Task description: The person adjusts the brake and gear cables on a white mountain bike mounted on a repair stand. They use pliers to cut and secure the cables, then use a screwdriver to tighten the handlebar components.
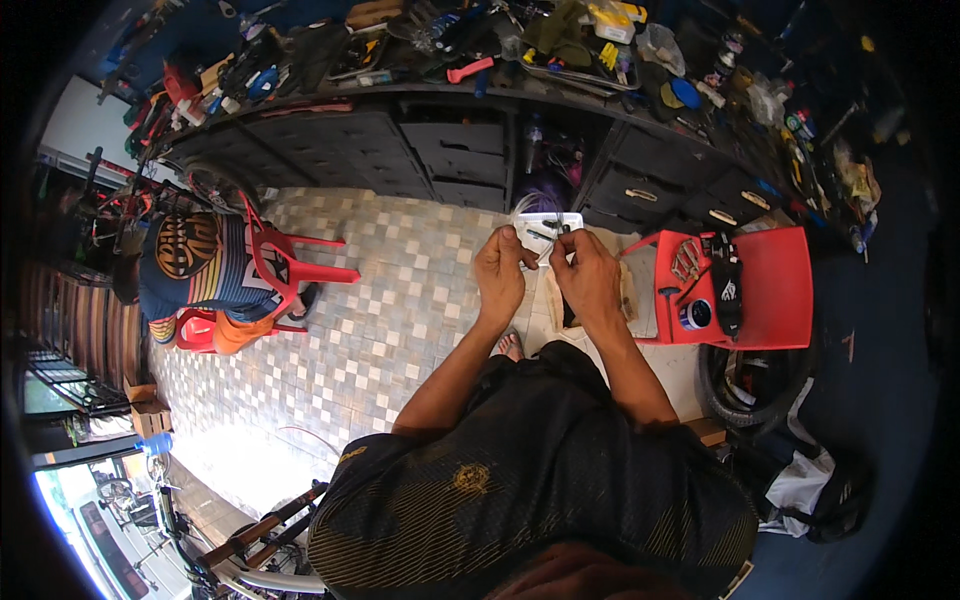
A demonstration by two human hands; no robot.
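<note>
In front of my body, both hands are raised close together. My left hand (pixel 500 272) is closed, thumb against curled fingers, on a thin pale cable (pixel 518 211) that loops up above the hands. Opposite it, my right hand (pixel 590 278) pinches the cable, with a small dark piece at its fingertips that is too small to name. Behind and between the hands is a shallow white tray (pixel 535 221) with small dark parts in it. Its lower side is partly hidden by my fingers.
A cluttered workbench (pixel 450 85) with dark drawers runs along the far side. To the right, a red chair (pixel 785 290) holds pedals, a round tub and tools, with a tyre (pixel 755 420) below. A person (pixel 205 265) sits at left by a red chair (pixel 290 265). Bicycles (pixel 250 545) stand lower left.
</note>
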